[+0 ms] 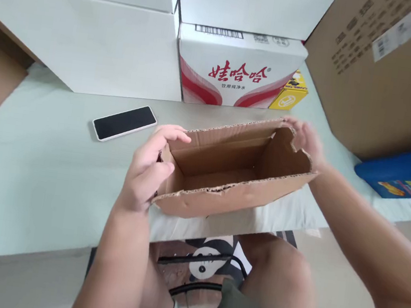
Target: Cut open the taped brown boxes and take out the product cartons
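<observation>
An open brown cardboard box (222, 199) with torn top edges is held just above the near edge of a pale green table (36, 177). My left hand (149, 167) grips the box's left end, fingers curled over its rim. My right hand (306, 139) holds the right end, fingers wrapped round the far right corner. The inside of the box looks empty.
A black phone (124, 122) lies face up left of the box. Behind stand white boxes (84, 42), a white carton with red lettering (239, 72), a small yellow box (290, 97) and a large brown carton (386, 72). A blue packet (403, 175) lies at right. My knees are below.
</observation>
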A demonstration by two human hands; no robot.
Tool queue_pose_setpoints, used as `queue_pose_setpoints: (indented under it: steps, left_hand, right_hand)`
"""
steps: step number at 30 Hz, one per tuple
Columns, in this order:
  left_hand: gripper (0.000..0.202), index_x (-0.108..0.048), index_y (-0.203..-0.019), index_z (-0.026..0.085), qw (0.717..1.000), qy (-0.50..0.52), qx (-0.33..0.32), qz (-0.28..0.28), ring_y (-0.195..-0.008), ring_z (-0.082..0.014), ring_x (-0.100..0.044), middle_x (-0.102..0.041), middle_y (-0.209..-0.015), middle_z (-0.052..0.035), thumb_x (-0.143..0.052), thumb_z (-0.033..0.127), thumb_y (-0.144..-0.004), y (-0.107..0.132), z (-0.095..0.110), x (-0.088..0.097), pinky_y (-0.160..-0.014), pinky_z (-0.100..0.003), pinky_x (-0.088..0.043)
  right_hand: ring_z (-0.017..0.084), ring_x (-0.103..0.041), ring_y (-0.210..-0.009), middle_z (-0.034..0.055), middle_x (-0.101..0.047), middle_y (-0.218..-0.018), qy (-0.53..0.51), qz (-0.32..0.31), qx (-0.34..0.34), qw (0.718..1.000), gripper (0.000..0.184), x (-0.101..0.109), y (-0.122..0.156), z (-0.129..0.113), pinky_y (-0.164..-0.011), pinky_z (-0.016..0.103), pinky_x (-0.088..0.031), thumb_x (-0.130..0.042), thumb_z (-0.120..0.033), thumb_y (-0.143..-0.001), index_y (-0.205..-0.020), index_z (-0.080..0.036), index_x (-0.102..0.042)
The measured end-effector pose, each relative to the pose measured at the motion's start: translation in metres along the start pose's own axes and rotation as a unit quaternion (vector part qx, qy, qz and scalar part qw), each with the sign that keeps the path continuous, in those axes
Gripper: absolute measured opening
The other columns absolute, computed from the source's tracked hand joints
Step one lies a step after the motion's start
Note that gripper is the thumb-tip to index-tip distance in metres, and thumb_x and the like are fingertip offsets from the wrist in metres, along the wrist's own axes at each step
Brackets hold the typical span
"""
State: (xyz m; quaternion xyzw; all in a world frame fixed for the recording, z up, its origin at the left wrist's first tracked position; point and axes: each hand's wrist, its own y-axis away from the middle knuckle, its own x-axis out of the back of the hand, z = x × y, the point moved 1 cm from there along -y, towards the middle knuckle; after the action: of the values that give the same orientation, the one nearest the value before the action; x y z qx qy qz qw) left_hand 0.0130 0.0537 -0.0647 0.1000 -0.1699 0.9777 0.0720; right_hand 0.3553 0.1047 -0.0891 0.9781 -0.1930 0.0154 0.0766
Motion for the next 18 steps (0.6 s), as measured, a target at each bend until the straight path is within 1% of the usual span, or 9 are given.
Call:
queue_pose_setpoints:
  steps: [2,3,4,6,9,11,15,17,18]
  left_hand:
    - [0.038,-0.069,-0.100,0.028,1.000,0.023,-0.005,0.003,-0.130,-0.0363,-0.057,-0.071,-0.121,-0.0062,-0.055,0.026,-0.066,0.002,-0.001,0.003,-0.118,-0.053,-0.045]
    - [0.038,-0.069,-0.100,0.027,0.999,0.033,-0.004,0.000,-0.130,-0.0369,-0.057,-0.071,-0.121,-0.0069,-0.055,0.028,-0.065,0.003,-0.001,0.005,-0.118,-0.053,-0.045]
    - [0.038,-0.069,-0.099,0.027,0.999,0.042,-0.001,-0.006,-0.130,-0.0373,-0.057,-0.071,-0.120,-0.0074,-0.054,0.029,-0.064,0.004,-0.002,0.007,-0.117,-0.053,-0.046]
    - [0.040,-0.069,-0.098,0.026,0.998,0.059,0.002,-0.021,-0.127,-0.0375,-0.059,-0.073,-0.118,-0.0082,-0.053,0.031,-0.062,0.005,-0.003,0.009,-0.113,-0.053,-0.049]
    - [0.039,-0.068,-0.099,0.024,0.995,0.093,0.001,-0.047,-0.123,-0.0370,-0.063,-0.073,-0.120,-0.0103,-0.052,0.033,-0.064,0.008,-0.006,0.010,-0.107,-0.052,-0.052]
    - [0.037,-0.067,-0.104,0.024,0.992,0.126,0.012,-0.027,-0.120,-0.0340,-0.066,-0.072,-0.127,-0.0103,-0.052,0.037,-0.073,0.009,-0.010,0.011,-0.101,-0.048,-0.055]
    - [0.032,-0.067,-0.101,0.025,0.974,0.187,0.046,0.118,-0.108,-0.0236,-0.070,-0.070,-0.116,-0.0075,-0.054,0.048,-0.083,0.007,-0.022,0.018,-0.091,-0.035,-0.056]
    - [0.030,-0.068,-0.090,0.023,0.960,0.210,0.062,0.176,-0.095,-0.0201,-0.069,-0.070,-0.102,-0.0067,-0.059,0.049,-0.078,0.005,-0.026,0.022,-0.082,-0.031,-0.055]
    - [0.029,-0.068,-0.085,0.022,0.954,0.219,0.067,0.194,-0.090,-0.0190,-0.068,-0.069,-0.096,-0.0062,-0.060,0.049,-0.076,0.004,-0.027,0.023,-0.078,-0.029,-0.054]
  right_hand:
    - [0.036,-0.061,-0.136,0.0065,-0.067,-0.139,0.052,-0.219,0.061,0.972,0.093,0.013,0.057,0.003,-0.110,0.056,-0.056,-0.065,-0.098,-0.060,-0.131,-0.037,-0.066]
    - [0.037,-0.053,-0.146,0.0049,-0.061,-0.149,0.095,-0.273,0.095,0.953,0.106,0.019,0.081,0.005,-0.117,0.058,-0.052,-0.066,-0.100,-0.056,-0.144,-0.042,-0.058]
    - [0.037,-0.045,-0.154,0.0033,-0.053,-0.158,0.144,-0.305,0.133,0.932,0.117,0.023,0.102,0.008,-0.122,0.060,-0.047,-0.070,-0.099,-0.053,-0.155,-0.046,-0.048]
    - [0.038,-0.032,-0.162,0.0010,-0.037,-0.170,0.232,-0.298,0.204,0.903,0.130,0.027,0.133,0.014,-0.129,0.064,-0.039,-0.081,-0.088,-0.055,-0.166,-0.050,-0.026]
    - [0.038,-0.033,-0.161,-0.0004,-0.026,-0.175,0.289,-0.242,0.266,0.887,0.133,0.024,0.164,0.025,-0.126,0.068,-0.041,-0.088,-0.067,-0.064,-0.169,-0.053,-0.008]
    - [0.040,-0.043,-0.155,0.0012,-0.035,-0.171,0.282,-0.184,0.273,0.901,0.130,0.028,0.177,0.032,-0.121,0.069,-0.047,-0.089,-0.064,-0.061,-0.167,-0.053,-0.015]
    - [0.046,-0.059,-0.137,0.0094,-0.064,-0.139,0.239,0.093,0.261,0.931,0.096,0.062,0.170,0.033,-0.112,0.072,-0.052,-0.088,-0.066,-0.054,-0.141,-0.038,-0.059]
    - [0.042,-0.059,-0.136,0.0126,-0.062,-0.139,0.201,0.210,0.271,0.918,0.096,0.081,0.146,0.027,-0.115,0.066,-0.051,-0.083,-0.062,-0.058,-0.143,-0.030,-0.053]
    - [0.038,-0.059,-0.138,0.0147,-0.057,-0.145,0.182,0.248,0.279,0.910,0.106,0.088,0.130,0.023,-0.117,0.061,-0.050,-0.081,-0.059,-0.058,-0.151,-0.027,-0.042]
